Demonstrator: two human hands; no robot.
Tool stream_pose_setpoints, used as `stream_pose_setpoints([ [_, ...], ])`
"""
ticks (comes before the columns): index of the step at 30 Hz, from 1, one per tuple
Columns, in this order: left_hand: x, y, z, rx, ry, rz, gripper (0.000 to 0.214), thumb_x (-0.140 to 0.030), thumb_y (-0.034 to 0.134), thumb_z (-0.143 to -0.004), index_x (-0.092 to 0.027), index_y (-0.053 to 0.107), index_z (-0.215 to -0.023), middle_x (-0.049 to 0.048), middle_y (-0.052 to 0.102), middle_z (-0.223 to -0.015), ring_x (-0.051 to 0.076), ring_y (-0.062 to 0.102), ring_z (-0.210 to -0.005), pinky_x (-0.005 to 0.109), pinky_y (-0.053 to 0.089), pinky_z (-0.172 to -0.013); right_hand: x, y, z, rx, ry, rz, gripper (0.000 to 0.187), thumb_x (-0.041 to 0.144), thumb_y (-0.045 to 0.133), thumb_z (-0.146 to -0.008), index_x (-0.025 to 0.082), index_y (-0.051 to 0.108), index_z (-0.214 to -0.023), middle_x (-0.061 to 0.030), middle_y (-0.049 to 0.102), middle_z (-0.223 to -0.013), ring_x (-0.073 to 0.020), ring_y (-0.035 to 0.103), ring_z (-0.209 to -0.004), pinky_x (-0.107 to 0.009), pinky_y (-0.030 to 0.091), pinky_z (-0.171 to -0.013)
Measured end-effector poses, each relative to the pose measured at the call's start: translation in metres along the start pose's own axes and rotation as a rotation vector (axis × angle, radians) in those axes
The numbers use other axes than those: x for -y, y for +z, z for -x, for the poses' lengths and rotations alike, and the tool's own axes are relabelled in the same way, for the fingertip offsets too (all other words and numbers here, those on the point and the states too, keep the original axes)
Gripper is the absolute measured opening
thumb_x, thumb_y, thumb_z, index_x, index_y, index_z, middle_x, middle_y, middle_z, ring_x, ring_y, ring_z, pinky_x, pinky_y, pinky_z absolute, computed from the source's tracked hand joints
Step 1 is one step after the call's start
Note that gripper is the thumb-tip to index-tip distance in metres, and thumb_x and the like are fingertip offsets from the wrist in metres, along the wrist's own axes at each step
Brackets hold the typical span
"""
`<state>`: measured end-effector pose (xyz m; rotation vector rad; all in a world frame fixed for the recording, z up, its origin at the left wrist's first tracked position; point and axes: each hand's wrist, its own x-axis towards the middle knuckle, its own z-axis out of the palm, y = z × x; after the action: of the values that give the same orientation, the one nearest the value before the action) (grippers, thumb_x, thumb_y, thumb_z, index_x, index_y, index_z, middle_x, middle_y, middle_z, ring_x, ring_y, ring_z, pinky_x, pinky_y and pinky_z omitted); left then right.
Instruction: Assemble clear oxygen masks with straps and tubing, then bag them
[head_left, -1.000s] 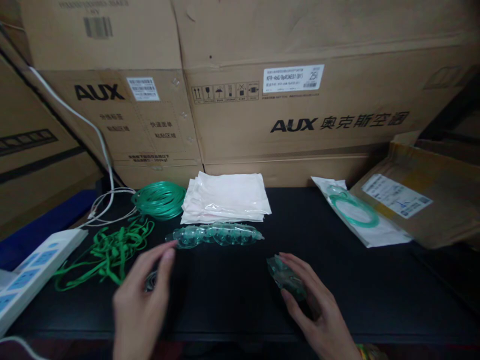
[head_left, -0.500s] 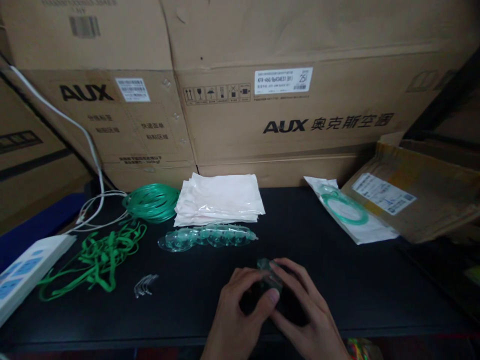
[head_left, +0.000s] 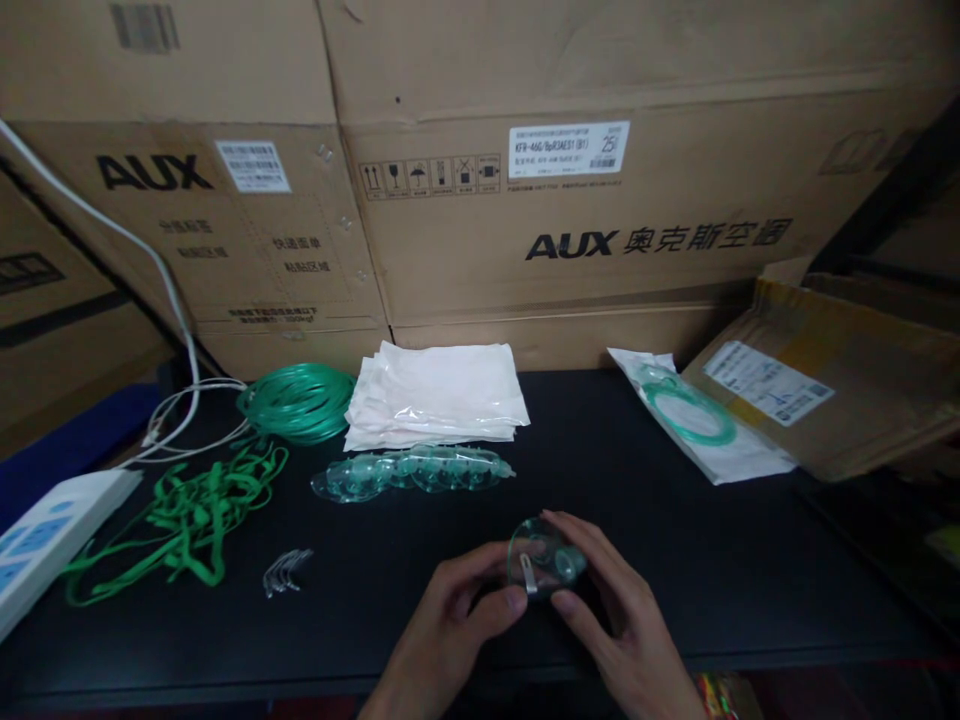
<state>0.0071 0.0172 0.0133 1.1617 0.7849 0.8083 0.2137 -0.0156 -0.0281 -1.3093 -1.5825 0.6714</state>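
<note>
A clear green-tinted oxygen mask is held between both hands above the front of the black table. My left hand grips its left edge, thumb in front and fingers behind. A small metal nose strip shows on the mask near that thumb. My right hand is wrapped round the mask's right side, near its round port. Behind the hands lies a row of nested green masks. Several small curved metal strips lie to the left.
Green elastic straps lie tangled at the left, with coiled green tubing behind. White packets are stacked at the back centre. At the right, a bagged tube leans by a cardboard box. A power strip sits far left.
The mask has been turned, so its metal strip and round port now show. My left hand has moved slightly left and its thumb has come down. The view has shifted a little.
</note>
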Motion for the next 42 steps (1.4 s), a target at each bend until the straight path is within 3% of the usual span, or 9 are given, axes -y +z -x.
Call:
stream_pose_setpoints([
  [3,0.002,0.0,0.001,-0.004,-0.034,0.05,0.038,-0.042,0.075,-0.088,-0.028,0.079,-0.123,0.0069,0.078,-0.123,0.031,0.069,-0.12,0.045,0.045,-0.113,0.0,0.002,0.0,0.026,0.082,-0.133,0.047,0.032,0.071,-0.096,0.036,0.063,-0.142,-0.0053,0.07,-0.138,-0.0219,0.067,-0.126,-0.029,0.055,-0.105],
  [7,0.005,-0.001,0.002,-0.128,-0.041,-0.045,0.037,-0.043,0.079,-0.085,-0.028,0.08,-0.119,0.0077,0.078,-0.126,0.031,0.068,-0.123,0.044,0.047,-0.112,0.001,0.005,0.0,-0.021,0.152,-0.257,0.041,0.034,0.075,-0.092,0.034,0.069,-0.132,-0.0048,0.073,-0.13,-0.0208,0.071,-0.118,-0.026,0.057,-0.099],
  [13,0.009,-0.003,0.0,-0.126,-0.015,-0.031,0.031,-0.042,0.077,-0.085,-0.027,0.084,-0.111,0.0076,0.081,-0.117,0.03,0.073,-0.114,0.04,0.054,-0.103,0.002,0.005,-0.003,0.022,0.174,-0.2,0.035,0.034,0.075,-0.09,0.032,0.071,-0.125,-0.0038,0.076,-0.12,-0.0204,0.072,-0.113,-0.027,0.055,-0.099],
  [17,0.014,-0.004,-0.003,-0.208,-0.029,0.016,0.035,-0.048,0.083,-0.079,-0.026,0.085,-0.107,0.0082,0.082,-0.112,0.031,0.073,-0.111,0.04,0.056,-0.1,0.006,0.006,-0.008,0.059,0.182,-0.189,0.034,0.034,0.072,-0.093,0.03,0.069,-0.126,-0.0047,0.075,-0.117,-0.0203,0.073,-0.108,-0.028,0.057,-0.095],
  [22,0.017,-0.004,-0.006,-0.157,-0.051,0.079,0.045,-0.056,0.083,-0.078,-0.023,0.084,-0.108,0.0112,0.082,-0.111,0.031,0.075,-0.105,0.038,0.061,-0.089,0.018,0.006,-0.016,0.07,0.168,-0.219,0.029,0.031,0.068,-0.094,0.028,0.071,-0.123,-0.0065,0.071,-0.117,-0.0206,0.071,-0.11,-0.029,0.057,-0.096],
  [26,0.023,-0.005,-0.005,-0.191,-0.049,0.074,0.048,-0.058,0.084,-0.076,-0.021,0.084,-0.106,0.0116,0.082,-0.107,0.029,0.075,-0.096,0.037,0.062,-0.08,0.028,0.006,-0.02,0.114,0.19,-0.212,0.022,0.03,0.067,-0.093,0.025,0.075,-0.113,-0.0077,0.071,-0.113,-0.0219,0.073,-0.105,-0.03,0.059,-0.092],
  [38,0.02,-0.006,-0.002,-0.113,-0.027,-0.036,0.04,-0.052,0.079,-0.085,-0.022,0.082,-0.112,0.0087,0.08,-0.102,0.023,0.072,-0.09,0.032,0.06,-0.081,0.033,0.003,-0.022,0.142,0.211,-0.159,0.024,0.027,0.066,-0.087,0.025,0.075,-0.11,-0.0043,0.075,-0.103,-0.0213,0.073,-0.097,-0.031,0.057,-0.086],
  [42,0.021,-0.005,-0.003,-0.125,-0.039,-0.046,0.043,-0.051,0.079,-0.084,-0.019,0.081,-0.113,0.0088,0.079,-0.101,0.019,0.071,-0.08,0.03,0.061,-0.074,0.032,0.005,-0.021,0.149,0.222,-0.156,0.024,0.026,0.066,-0.086,0.024,0.075,-0.108,-0.0039,0.077,-0.1,-0.0211,0.074,-0.094,-0.03,0.057,-0.085],
])
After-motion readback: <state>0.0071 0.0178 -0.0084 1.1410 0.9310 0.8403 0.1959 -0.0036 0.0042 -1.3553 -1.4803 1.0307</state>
